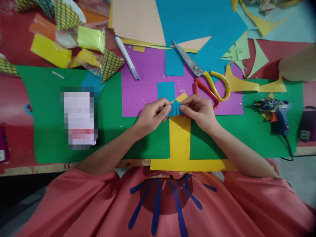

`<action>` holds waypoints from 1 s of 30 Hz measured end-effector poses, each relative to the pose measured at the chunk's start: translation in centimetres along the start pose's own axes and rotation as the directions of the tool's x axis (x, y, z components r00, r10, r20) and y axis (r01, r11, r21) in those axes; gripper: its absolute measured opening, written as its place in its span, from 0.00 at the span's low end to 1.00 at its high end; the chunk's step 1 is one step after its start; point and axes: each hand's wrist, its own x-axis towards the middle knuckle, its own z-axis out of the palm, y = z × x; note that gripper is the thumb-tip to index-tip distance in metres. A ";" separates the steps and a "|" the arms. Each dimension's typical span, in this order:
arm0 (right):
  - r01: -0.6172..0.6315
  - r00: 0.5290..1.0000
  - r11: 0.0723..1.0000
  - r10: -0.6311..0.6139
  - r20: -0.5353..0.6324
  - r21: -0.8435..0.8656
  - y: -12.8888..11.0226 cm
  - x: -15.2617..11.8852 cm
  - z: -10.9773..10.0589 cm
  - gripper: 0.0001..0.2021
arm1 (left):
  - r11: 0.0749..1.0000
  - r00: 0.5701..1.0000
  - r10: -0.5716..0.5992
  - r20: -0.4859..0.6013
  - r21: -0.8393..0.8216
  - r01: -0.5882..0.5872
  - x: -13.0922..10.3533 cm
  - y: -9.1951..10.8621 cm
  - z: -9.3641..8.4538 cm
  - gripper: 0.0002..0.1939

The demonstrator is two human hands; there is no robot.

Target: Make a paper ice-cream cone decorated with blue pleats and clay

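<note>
Between my two hands is a small folded piece of blue paper (175,108), creased down the middle with a pointed top. My left hand (155,113) pinches its left side between thumb and fingers. The right side is pinched by my right hand (200,110). Under them lies a yellow paper strip (179,141), over purple (145,98) and green (138,148) sheets. A blue paper square (166,90) rests just beyond my left fingers. Scissors (197,69) with one yellow and one red handle lie half open beyond my right hand.
A white pen (127,57) lies at the upper left of the purple sheet. To the right sits a glue gun (277,113) with its cord. A blurred-out phone-like object (80,118) is at left. Packets (91,39), paper stacks (138,21) and yellow scraps (247,84) fill the far side.
</note>
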 end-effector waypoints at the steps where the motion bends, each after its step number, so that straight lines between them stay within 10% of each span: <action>1: 0.006 1.000 1.000 -0.006 0.002 -0.001 0.0 0.0 0.0 0.14 | 1.000 1.000 0.005 0.002 0.001 -0.005 0.0 0.0 0.0 0.14; 30: 0.020 1.000 1.000 -0.020 0.001 0.003 0.1 0.1 0.0 0.12 | 1.000 1.000 0.018 0.023 -0.019 -0.018 0.0 -0.3 -0.1 0.14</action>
